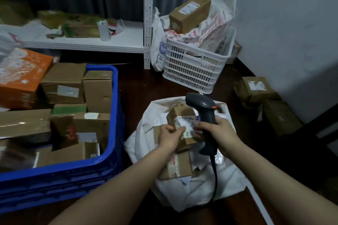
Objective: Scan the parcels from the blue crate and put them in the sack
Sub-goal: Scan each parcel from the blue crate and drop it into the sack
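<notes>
The small cardboard parcel [182,115] is in the air just above the open mouth of the white sack [201,188], with its white label [184,123] turned up toward the camera. The left hand [169,136] grips it from the left side, fingers curled over the near edge and touching the label's corner. The right hand [217,129] is wrapped round the handle of the dark scanner [203,104], with its knuckles just beside the parcel. The scanner's head sits above the box and points left rather than down at the label.

This looks like the scanning step. To do it well, the head probably needs to tip down until it faces the barcode squarely. The left fingers should slide clear of the print, and the box should be held steady and not too close to the scanner. Once it reads, the drop is short, as another taped box [180,166] already lies in the sack directly below.

To the left, the blue crate [113,115] holds many more brown boxes. A white basket [192,71] of packages stands behind on the dark floor, beside a white shelf [82,42].
</notes>
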